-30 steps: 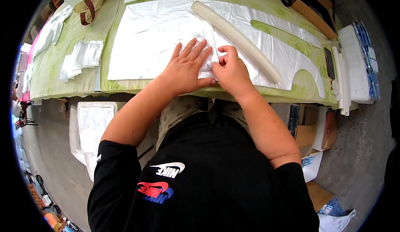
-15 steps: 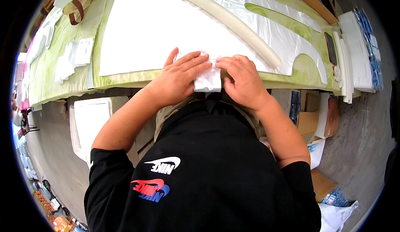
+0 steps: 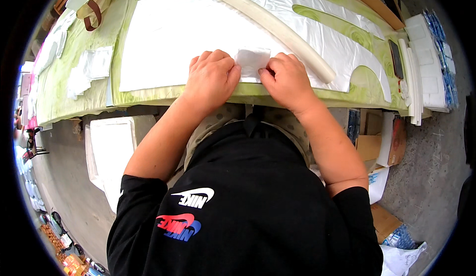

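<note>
A small folded square of thin white plastic sheet (image 3: pixel 253 58) lies on the near edge of a large white plastic sheet (image 3: pixel 173 38). My left hand (image 3: pixel 212 75) pinches its left edge with curled fingers. On the opposite side, my right hand (image 3: pixel 287 80) pinches its right edge between thumb and fingers. The large sheet is spread flat and has a long slot and a curved cutout at its right side. Across it, just beyond my right hand, rests a long cream-coloured tube (image 3: pixel 277 33) at a slant. My fingers partly hide the square's side edges.
Beneath everything is a table with a green patterned cover (image 3: pixel 124 95). Folded white plastic pieces (image 3: pixel 96 63) and a bag with brown handles (image 3: pixel 96 13) lie to the left. At the right are a phone (image 3: pixel 395 58), white rolls (image 3: pixel 414 87) and stacked packs (image 3: pixel 431 58).
The folded plastic has moved from hanging over the table's near edge up onto the large sheet. Both hands have shifted outward to its sides, their flattened fingers now curled.
</note>
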Tool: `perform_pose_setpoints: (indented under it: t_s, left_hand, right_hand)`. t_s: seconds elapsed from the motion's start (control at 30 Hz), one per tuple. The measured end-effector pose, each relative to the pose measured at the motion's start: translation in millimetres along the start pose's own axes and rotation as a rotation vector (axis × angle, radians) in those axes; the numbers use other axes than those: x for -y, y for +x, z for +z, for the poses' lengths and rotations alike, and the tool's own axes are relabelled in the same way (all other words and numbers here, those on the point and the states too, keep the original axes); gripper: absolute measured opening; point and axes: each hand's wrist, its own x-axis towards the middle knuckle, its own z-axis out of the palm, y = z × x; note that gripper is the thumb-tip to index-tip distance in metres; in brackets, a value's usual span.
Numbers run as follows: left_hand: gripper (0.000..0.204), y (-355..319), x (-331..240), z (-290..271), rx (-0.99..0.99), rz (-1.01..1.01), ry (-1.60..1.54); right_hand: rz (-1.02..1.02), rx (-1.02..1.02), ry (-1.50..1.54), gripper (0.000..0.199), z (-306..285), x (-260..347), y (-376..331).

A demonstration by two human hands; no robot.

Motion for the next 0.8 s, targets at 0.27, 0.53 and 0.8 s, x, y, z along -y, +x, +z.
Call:
perform_pose_setpoints:
  t_s: [0.27, 0.53, 0.8]
  left_hand:
    - [0.034, 6, 8, 9, -0.051, -0.101, 0.023]
    - [0.076, 9, 0, 19, 0.196, 0.186, 0.299]
    - [0.069, 3, -7, 9, 0.044, 0.244, 0.139]
  right_hand:
    - [0.1, 0.105, -0.17, 0.025, 2, 8, 11]
    - [0.222, 0.085, -0.032, 0.031, -3, 9, 15]
    - [0.296, 0.345, -0.05, 0.064, -15, 6, 38]
